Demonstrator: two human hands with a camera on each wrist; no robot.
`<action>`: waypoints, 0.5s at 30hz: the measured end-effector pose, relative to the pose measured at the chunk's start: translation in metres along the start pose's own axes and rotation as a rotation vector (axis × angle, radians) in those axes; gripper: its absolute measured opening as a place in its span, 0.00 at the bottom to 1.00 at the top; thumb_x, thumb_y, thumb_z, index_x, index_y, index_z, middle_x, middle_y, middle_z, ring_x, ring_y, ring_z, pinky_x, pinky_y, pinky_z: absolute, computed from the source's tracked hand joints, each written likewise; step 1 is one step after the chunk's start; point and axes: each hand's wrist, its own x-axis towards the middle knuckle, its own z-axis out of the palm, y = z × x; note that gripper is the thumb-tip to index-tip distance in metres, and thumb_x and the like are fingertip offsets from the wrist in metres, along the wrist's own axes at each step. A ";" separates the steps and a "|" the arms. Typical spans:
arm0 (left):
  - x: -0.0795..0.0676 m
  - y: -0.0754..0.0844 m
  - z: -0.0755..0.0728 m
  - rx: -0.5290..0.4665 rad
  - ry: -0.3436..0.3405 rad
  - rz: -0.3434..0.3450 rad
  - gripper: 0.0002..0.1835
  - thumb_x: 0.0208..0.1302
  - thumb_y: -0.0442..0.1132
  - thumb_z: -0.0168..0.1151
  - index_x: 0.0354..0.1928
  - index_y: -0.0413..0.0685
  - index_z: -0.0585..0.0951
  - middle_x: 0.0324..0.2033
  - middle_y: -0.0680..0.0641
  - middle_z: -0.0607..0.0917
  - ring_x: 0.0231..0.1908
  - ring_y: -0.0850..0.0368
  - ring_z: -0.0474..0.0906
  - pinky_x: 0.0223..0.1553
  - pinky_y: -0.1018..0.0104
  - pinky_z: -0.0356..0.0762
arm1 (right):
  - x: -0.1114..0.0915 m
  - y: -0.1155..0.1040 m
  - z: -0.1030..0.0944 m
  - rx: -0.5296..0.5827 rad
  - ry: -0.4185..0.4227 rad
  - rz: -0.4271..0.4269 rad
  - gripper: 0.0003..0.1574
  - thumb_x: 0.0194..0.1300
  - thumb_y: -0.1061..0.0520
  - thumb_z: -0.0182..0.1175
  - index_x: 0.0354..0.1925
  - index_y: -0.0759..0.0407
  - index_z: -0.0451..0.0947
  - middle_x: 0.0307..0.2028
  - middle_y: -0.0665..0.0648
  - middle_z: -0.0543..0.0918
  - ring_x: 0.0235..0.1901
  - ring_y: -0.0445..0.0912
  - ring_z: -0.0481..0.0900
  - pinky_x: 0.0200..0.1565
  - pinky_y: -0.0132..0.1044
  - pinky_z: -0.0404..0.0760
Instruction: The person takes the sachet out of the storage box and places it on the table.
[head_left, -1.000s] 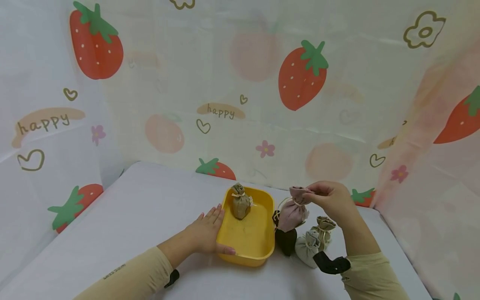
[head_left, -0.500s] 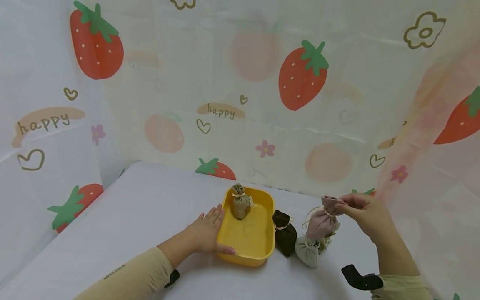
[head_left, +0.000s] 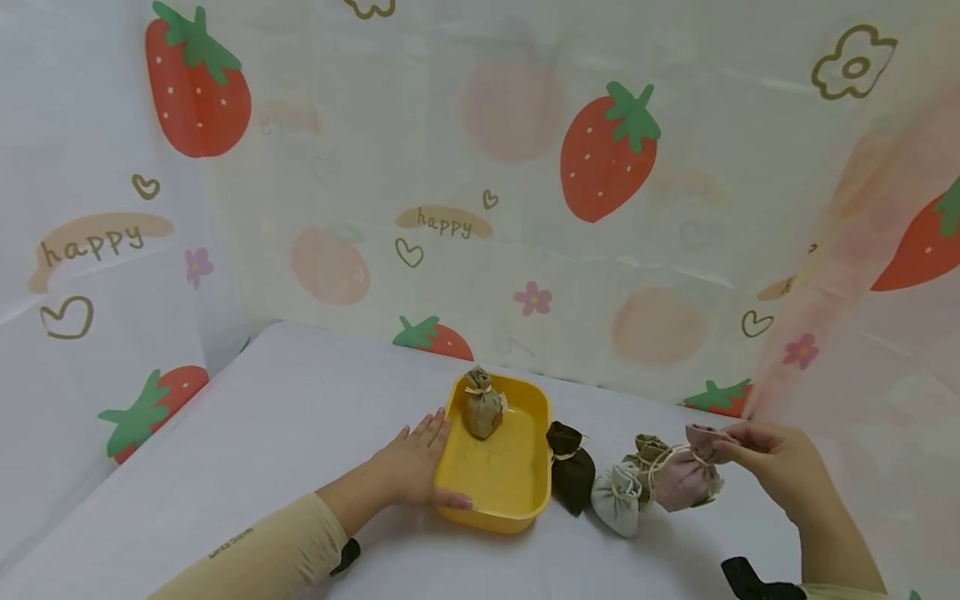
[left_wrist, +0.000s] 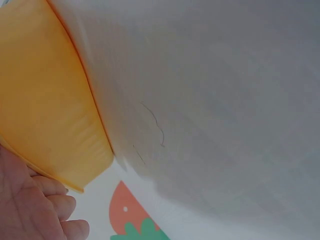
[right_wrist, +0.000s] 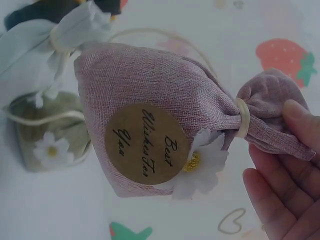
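Observation:
My right hand pinches the gathered neck of a pink drawstring pouch between thumb and fingers. In the right wrist view this pouch shows a round brown label and a white cloth flower; whether it touches the table I cannot tell. Left of it are a pale grey pouch, an olive pouch partly hidden, and a black pouch. My left hand rests along the left side of a yellow tray, fingers straight, thumb at the near rim. A brown pouch stands in the tray's far left corner.
A white cloth covers the table. Behind it and at both sides hang printed curtains with strawberries. The black pouch lies close against the tray's right side.
My right hand has carried the pink pouch rightward and then lower, from above the black pouch to the right of the olive one. The left hand and tray have stayed put.

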 end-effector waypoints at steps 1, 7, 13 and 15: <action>0.000 0.000 0.000 -0.002 -0.001 0.002 0.67 0.38 0.82 0.46 0.70 0.39 0.44 0.70 0.41 0.41 0.69 0.47 0.39 0.65 0.46 0.45 | -0.001 0.003 0.000 -0.010 -0.005 0.004 0.16 0.58 0.50 0.63 0.35 0.63 0.82 0.28 0.48 0.85 0.31 0.28 0.73 0.32 0.29 0.73; -0.002 0.001 -0.002 0.003 0.004 0.005 0.67 0.38 0.82 0.46 0.70 0.39 0.44 0.70 0.41 0.41 0.69 0.47 0.39 0.65 0.46 0.45 | -0.006 0.018 0.001 -0.013 -0.081 0.069 0.19 0.59 0.48 0.61 0.38 0.63 0.82 0.30 0.49 0.85 0.31 0.30 0.75 0.35 0.36 0.74; -0.001 0.001 -0.001 0.000 0.006 0.008 0.67 0.39 0.82 0.45 0.70 0.39 0.44 0.70 0.41 0.40 0.69 0.47 0.38 0.65 0.46 0.45 | -0.010 0.032 0.008 0.015 -0.144 0.126 0.21 0.59 0.46 0.61 0.38 0.63 0.81 0.31 0.51 0.85 0.32 0.32 0.76 0.39 0.44 0.73; -0.001 0.001 -0.001 -0.004 0.006 0.008 0.67 0.39 0.82 0.45 0.70 0.39 0.44 0.70 0.41 0.40 0.69 0.47 0.38 0.65 0.46 0.45 | -0.011 0.037 0.012 0.016 -0.144 0.124 0.20 0.59 0.47 0.61 0.38 0.63 0.82 0.30 0.51 0.85 0.32 0.32 0.76 0.38 0.40 0.73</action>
